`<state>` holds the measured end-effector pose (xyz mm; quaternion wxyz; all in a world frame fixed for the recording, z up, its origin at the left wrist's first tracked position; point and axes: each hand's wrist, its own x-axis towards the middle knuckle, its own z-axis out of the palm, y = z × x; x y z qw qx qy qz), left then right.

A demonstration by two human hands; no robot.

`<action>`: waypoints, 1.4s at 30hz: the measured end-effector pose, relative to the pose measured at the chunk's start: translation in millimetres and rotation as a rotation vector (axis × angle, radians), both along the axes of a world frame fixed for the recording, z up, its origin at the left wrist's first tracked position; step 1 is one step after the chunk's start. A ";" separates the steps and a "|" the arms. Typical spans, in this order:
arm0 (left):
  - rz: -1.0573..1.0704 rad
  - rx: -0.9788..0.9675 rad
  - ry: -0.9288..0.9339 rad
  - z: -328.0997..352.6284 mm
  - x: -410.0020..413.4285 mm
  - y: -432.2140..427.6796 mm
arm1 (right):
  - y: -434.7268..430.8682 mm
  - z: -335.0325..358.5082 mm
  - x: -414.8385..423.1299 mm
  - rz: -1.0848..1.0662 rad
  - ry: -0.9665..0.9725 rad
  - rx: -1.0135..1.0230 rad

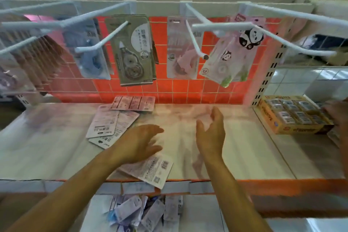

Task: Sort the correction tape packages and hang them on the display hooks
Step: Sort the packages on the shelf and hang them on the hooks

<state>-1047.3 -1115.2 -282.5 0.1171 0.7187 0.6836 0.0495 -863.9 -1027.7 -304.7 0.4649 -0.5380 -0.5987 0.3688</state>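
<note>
My left hand (140, 143) hovers palm down with relaxed fingers over a face-down correction tape package (150, 170) at the shelf's front edge. My right hand (211, 133) floats open above the white shelf (244, 147), holding nothing. A few pink packages (111, 124) lie face-down to the left, with another row (133, 103) behind them. On the white hooks above hang a grey-green package (131, 50), a blue one (88, 50), a pink one (181, 49) and a panda package (231, 50), which tilts.
A yellow box of small items (293, 115) stands at the right, with another person's hand (339, 113) on it. Below the shelf edge a bin holds several loose packages (145, 213). Bare white hooks (291, 43) jut out toward me at head height.
</note>
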 end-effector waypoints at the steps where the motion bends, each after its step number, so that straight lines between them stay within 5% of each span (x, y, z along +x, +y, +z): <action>1: -0.023 -0.051 0.010 -5.6 -6.8 -12.3 | -10.4 -8.4 -3.9 0.054 -0.032 -0.041; 7: -0.083 -0.228 0.144 -50.9 -34.0 -52.0 | -55.7 -34.9 -23.4 0.371 -0.233 -0.171; 11: -0.066 -0.054 0.025 -68.5 -35.2 -61.8 | -70.2 -38.8 -31.7 0.473 -0.405 -0.164; 17: 0.042 0.131 -0.132 -46.7 -35.2 -60.6 | -81.0 -23.5 -31.6 0.584 -0.373 -0.201; 25: 0.202 0.476 -0.211 -16.7 -32.3 -39.1 | -78.4 6.9 -25.0 0.601 -0.745 0.036; 30: 0.307 0.515 -0.608 -2.2 -22.5 -31.0 | -68.2 12.2 -15.9 0.494 -0.320 -0.099; 35: 0.445 0.227 -1.063 2.5 -2.6 -29.2 | -72.0 14.2 -9.5 0.464 0.277 -0.313; 42: 0.281 -0.035 -1.273 0.6 34.8 -35.0 | -66.8 20.2 -4.5 0.387 0.556 -0.360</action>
